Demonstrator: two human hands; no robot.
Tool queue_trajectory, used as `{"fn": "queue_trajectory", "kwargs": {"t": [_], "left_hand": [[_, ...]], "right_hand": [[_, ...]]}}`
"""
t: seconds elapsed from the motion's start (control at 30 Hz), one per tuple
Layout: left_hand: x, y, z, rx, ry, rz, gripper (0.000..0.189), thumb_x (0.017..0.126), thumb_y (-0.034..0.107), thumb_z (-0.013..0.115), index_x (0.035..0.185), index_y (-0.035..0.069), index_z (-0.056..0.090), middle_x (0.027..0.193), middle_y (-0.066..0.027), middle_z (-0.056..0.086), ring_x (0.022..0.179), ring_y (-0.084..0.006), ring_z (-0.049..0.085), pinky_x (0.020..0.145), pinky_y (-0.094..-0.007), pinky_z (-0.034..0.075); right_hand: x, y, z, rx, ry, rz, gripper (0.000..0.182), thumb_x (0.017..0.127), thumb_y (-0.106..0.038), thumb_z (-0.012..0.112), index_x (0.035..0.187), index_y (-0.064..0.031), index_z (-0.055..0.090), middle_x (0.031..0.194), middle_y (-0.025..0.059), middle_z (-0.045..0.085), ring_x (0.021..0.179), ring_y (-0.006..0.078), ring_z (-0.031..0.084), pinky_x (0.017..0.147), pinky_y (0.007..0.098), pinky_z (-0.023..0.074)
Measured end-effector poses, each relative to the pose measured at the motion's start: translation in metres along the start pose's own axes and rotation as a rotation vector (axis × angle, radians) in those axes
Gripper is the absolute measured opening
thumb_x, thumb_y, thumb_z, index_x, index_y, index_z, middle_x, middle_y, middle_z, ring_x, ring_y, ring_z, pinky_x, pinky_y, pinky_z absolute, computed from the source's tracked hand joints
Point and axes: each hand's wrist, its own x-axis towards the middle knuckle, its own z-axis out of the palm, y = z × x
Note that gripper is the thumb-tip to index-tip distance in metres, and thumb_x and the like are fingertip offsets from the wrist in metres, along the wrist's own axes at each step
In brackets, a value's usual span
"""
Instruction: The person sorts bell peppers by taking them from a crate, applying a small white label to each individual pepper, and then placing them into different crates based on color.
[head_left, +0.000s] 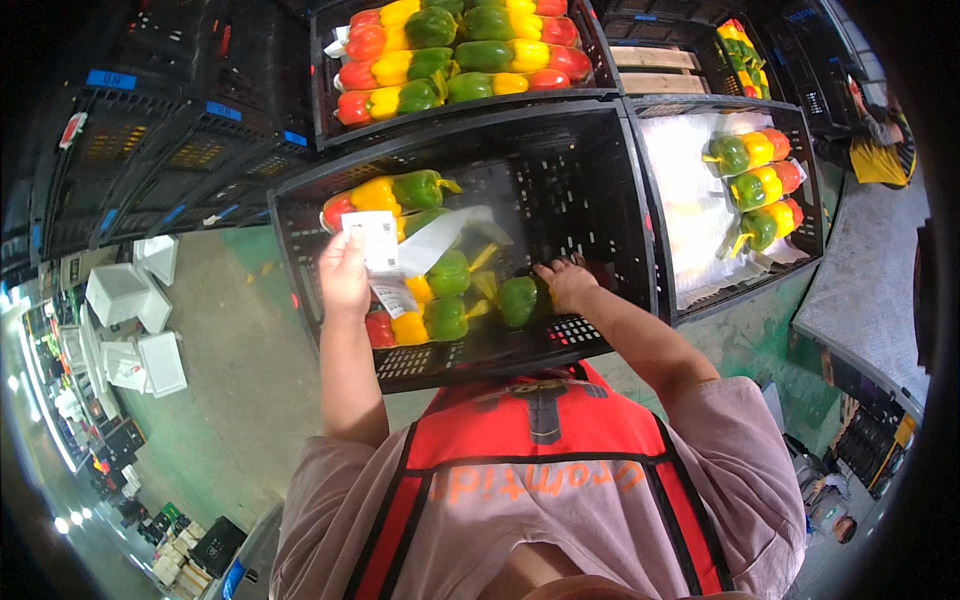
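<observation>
Pinched between the thumb and fingers of my left hand (345, 274) is a strip of white printed labels (379, 238), its pale backing curling down over the crate. Beneath it, several packs of red, yellow and green bell peppers (416, 190) lie along the left side of a black plastic crate (457, 373). My right hand (571, 285) is curled over another pepper pack (519, 301) near the crate's front right. Only that pack's green end shows plainly; my hand covers much of the rest.
A fuller pepper crate (469, 112) adjoins behind. On the right, a lined crate (701, 202) holds three packs. Stacked black crates (142, 150) stand at left, with white foam boxes (124, 289) on the floor. A person (885, 154) is at far right beside a metal platform (862, 262).
</observation>
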Motion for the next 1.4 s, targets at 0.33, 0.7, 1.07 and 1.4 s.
{"fn": "queue_trajectory", "kwargs": {"t": [0.33, 0.7, 1.07, 1.4], "left_hand": [[-0.032, -0.007, -0.035, 0.098, -0.024, -0.107, 0.015, 0.089, 0.015, 0.052, 0.089, 0.001, 0.057, 0.084, -0.0081, 0.064, 0.07, -0.0134, 0.062, 0.068, -0.0266, 0.05], [-0.043, -0.034, -0.017, 0.214, 0.147, -0.028, 0.013, 0.084, 0.012, 0.06, 0.078, 0.001, 0.059, 0.069, -0.0004, 0.06, 0.059, -0.0039, 0.051, 0.053, -0.019, 0.042], [-0.035, 0.032, -0.024, 0.464, 0.276, -0.135, 0.014, 0.085, 0.006, 0.055, 0.097, 0.002, 0.059, 0.081, -0.0025, 0.062, 0.067, -0.0068, 0.054, 0.059, -0.0215, 0.044], [0.036, -0.141, 0.059, 0.181, 0.015, -0.345, 0.019, 0.085, 0.016, 0.056, 0.091, -0.001, 0.059, 0.079, -0.0041, 0.062, 0.067, -0.0091, 0.055, 0.063, -0.0224, 0.044]], "right_hand": [[0.063, -0.058, -0.044, -0.508, 0.18, -0.354, 0.022, 0.079, -0.021, 0.052, 0.097, -0.0203, 0.065, 0.107, 0.0029, 0.054, 0.106, 0.0205, 0.047, 0.086, 0.0374, 0.0363], [0.098, -0.006, -0.053, 1.008, 0.894, 0.322, 0.039, 0.074, -0.023, 0.062, 0.106, -0.0018, 0.057, 0.091, 0.0162, 0.063, 0.089, 0.0288, 0.06, 0.078, 0.0345, 0.0465], [0.201, 0.02, -0.043, 1.356, 0.605, 0.262, 0.02, 0.08, -0.018, 0.06, 0.093, -0.0027, 0.063, 0.086, 0.0043, 0.063, 0.077, 0.0122, 0.056, 0.071, 0.0251, 0.0444], [0.157, -0.027, -0.064, 2.039, 0.574, 0.021, 0.018, 0.084, -0.017, 0.056, 0.085, 0.0003, 0.061, 0.072, 0.0053, 0.061, 0.055, 0.0122, 0.055, 0.05, 0.0249, 0.0443]]}}
